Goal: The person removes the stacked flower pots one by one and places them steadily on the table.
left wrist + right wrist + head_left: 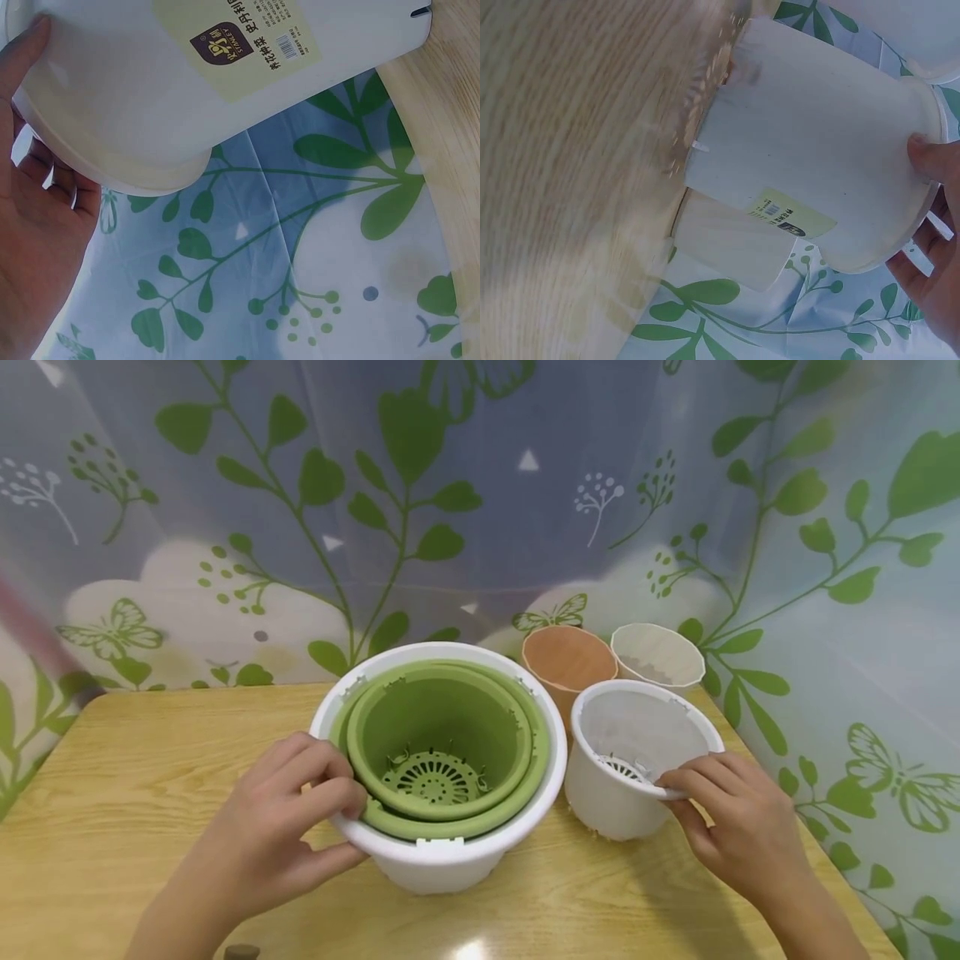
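Observation:
A large white pot (450,860) stands mid-table with two green pots (442,735) nested inside it. My left hand (300,802) grips its near-left rim, fingers over the edge and thumb against the outer wall; the left wrist view shows that white pot (150,90) with a yellow label, the left hand (37,225) under its rim. To the right stands a smaller white pot (622,777). My right hand (720,802) pinches its near rim. The right wrist view shows this smaller white pot (817,150) on the wooden table, with the right hand (934,225) at its rim.
An orange-brown pot (566,660) and a cream pot (656,653) stand behind the small white one, near the leaf-patterned curtain (450,485). The wooden table (135,760) runs left and toward me; its right edge lies close to my right hand.

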The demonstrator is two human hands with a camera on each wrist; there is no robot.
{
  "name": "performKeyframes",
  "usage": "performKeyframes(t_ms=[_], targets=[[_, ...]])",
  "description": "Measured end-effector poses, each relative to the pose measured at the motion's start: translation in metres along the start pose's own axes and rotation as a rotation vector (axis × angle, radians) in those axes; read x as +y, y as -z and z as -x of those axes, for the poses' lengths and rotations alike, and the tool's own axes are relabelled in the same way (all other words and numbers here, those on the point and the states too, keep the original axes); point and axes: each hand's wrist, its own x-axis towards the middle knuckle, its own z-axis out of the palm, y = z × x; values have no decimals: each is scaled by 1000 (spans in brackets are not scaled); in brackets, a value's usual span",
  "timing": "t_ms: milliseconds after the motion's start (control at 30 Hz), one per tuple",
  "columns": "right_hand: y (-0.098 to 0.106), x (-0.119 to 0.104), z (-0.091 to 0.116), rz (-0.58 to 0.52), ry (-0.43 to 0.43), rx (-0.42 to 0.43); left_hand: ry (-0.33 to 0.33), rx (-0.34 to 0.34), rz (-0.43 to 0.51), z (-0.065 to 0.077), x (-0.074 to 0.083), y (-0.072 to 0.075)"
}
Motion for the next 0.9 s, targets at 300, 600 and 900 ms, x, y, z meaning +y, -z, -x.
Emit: performKeyframes(t_ms=[300, 600, 900], targets=[[2, 7, 7, -10, 16, -78, 7, 1, -5, 0, 0, 0], [4, 10, 9, 19, -1, -98, 11, 4, -8, 1, 1, 0], [6, 10, 4, 42, -2, -129, 13, 10, -2, -1, 2, 0]])
